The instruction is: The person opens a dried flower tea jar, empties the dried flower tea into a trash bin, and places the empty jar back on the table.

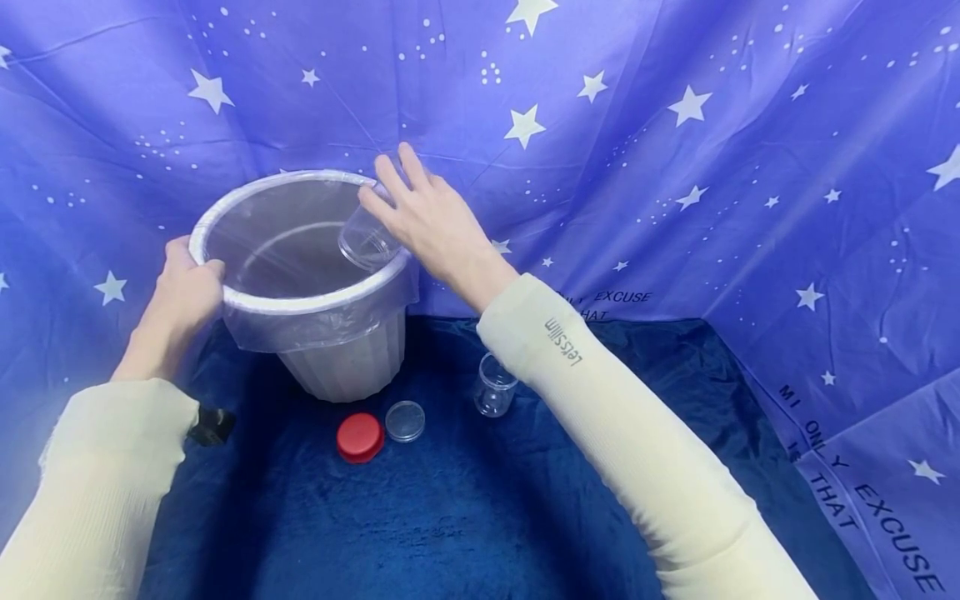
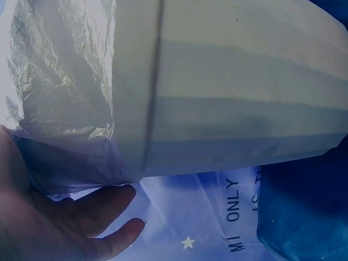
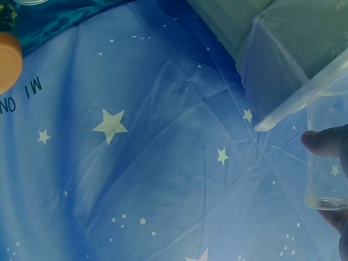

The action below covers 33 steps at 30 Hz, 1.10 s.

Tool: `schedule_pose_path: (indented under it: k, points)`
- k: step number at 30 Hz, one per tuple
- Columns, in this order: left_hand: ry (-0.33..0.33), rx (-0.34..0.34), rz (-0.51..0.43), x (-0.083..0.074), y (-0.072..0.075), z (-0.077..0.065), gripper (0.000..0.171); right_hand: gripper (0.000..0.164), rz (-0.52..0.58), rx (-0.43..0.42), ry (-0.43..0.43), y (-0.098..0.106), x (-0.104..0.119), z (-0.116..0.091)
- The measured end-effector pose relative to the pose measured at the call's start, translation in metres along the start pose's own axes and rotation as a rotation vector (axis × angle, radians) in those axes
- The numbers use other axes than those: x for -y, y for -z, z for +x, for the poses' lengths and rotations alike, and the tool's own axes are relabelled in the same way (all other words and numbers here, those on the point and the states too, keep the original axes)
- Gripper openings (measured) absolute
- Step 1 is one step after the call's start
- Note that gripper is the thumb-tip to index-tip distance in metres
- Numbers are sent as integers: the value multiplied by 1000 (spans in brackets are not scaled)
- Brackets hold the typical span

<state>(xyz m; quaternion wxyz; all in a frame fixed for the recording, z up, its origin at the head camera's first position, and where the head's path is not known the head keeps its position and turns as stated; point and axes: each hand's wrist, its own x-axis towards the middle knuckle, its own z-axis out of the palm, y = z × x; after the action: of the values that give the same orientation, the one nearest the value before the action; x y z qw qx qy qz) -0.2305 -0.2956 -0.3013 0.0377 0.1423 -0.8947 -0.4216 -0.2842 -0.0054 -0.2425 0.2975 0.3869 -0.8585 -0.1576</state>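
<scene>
Gripping on both sides, per head view: your left hand [image 1: 182, 279] has the near-left rim of the white bin [image 1: 348, 362], thumb over the top, fingers outside. Your right hand [image 1: 435, 221] holds a clear cup [image 1: 367, 239] from above, tilted, one end over the bin opening just inside the right rim. Bin sits between your hands, with a translucent liner [image 1: 318, 329] folded over its rim. Below and between your hands, on the dark blue surface [image 1: 420, 517]: a red lid [image 1: 360, 436], with a clear lid [image 1: 406, 422] just beside it. A clear jar [image 1: 495, 389] stands upright below your right hand, at the edge of your right sleeve [image 1: 637, 442]. Starry curtain [image 1: 450, 67] behind both hands.

Left wrist view: your fingers lie along the liner's outside, close to its loose edge. Ribbed bin wall runs away from them, past the liner. Thumb can't be made out there.

Right wrist view: your thumb presses the cup's side, another finger at its thick-edged end; rest of the hand is cut off. Cup's other end meets the lined rim; can't tell if they touch. Well apart from your hand, an orange round thing [image 3: 8, 62] is cropped, unclear what.
</scene>
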Motion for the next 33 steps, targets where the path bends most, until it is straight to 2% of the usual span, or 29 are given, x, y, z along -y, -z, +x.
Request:
schedule_pose_path:
  k: [8, 21, 33]
  points:
    - [6, 13, -18, -1, -2, 0, 68, 58, -52, 25, 53, -1, 0, -1]
    - [-3, 2, -19, -3, -3, 1, 67, 57, 8, 14, -7, -1, -3, -4]
    - [51, -24, 14, -9, -4, -2, 68, 53, 25, 5, -64, -1, -1, -9]
